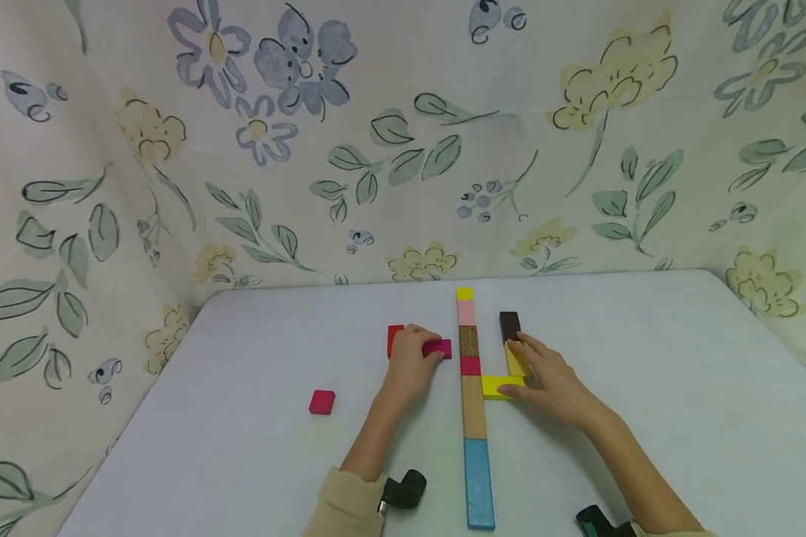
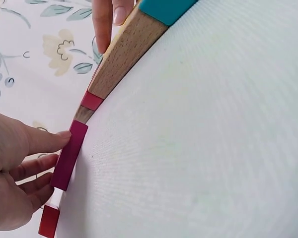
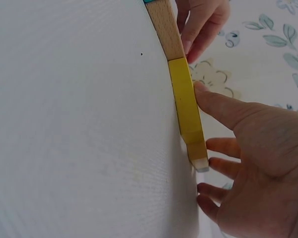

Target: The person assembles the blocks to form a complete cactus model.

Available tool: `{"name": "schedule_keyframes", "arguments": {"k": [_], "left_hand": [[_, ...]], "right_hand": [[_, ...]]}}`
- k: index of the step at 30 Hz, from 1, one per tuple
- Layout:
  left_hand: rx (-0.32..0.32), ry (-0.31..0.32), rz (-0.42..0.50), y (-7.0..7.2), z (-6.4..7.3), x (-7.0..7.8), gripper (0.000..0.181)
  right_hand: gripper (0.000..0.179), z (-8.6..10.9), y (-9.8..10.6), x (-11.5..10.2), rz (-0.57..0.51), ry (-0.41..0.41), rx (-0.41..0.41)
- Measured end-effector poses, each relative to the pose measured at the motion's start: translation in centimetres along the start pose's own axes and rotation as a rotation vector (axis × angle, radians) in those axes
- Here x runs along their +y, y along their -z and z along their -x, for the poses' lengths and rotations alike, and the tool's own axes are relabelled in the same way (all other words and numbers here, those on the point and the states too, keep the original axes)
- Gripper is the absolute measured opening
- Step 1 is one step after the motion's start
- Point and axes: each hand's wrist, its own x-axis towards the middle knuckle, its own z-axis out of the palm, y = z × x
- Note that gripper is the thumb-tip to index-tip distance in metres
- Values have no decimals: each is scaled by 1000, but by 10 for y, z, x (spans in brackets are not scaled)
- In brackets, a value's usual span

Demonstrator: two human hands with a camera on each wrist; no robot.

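Observation:
My left hand (image 1: 413, 363) pinches a magenta block (image 1: 438, 348) between thumb and fingers, just left of the column of blocks. In the left wrist view the magenta block (image 2: 69, 156) lies long side along the table. Beside the column on the right, my right hand (image 1: 554, 380) has its thumb on a yellow block (image 1: 493, 387) that meets the column sideways. Its fingers spread by a yellow-orange block (image 1: 516, 362) and a dark brown block (image 1: 510, 326), which stand end to end. A red block (image 1: 393, 339) is partly hidden behind my left hand.
The column runs from a blue block (image 1: 479, 481) in front through a tan block (image 1: 473, 406), a crimson block (image 1: 470, 365), a brown block (image 1: 468, 341) and a pink block (image 1: 466, 312) to a small yellow block (image 1: 465, 294). A separate red square block (image 1: 322, 402) lies left.

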Motion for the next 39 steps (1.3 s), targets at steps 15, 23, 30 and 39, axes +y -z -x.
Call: {"name": "schedule_keyframes", "arguments": {"k": [15,23,30,39], "left_hand": [[7,-28,-13,-2,-1,0,32],[6,-35,-8,-5,-2,4,30],[-6,-29,-18,-8,-1,6,31],[-6,-28,-38,-11,-2,7,32]], "right_hand": [[80,-3,1,-2,0,3,-3],[81,-4,0,-2,19,-17,1],[81,-3,0,-1,28,-26,-3],[81,-2,2,-2,23,-40,-12]]}}
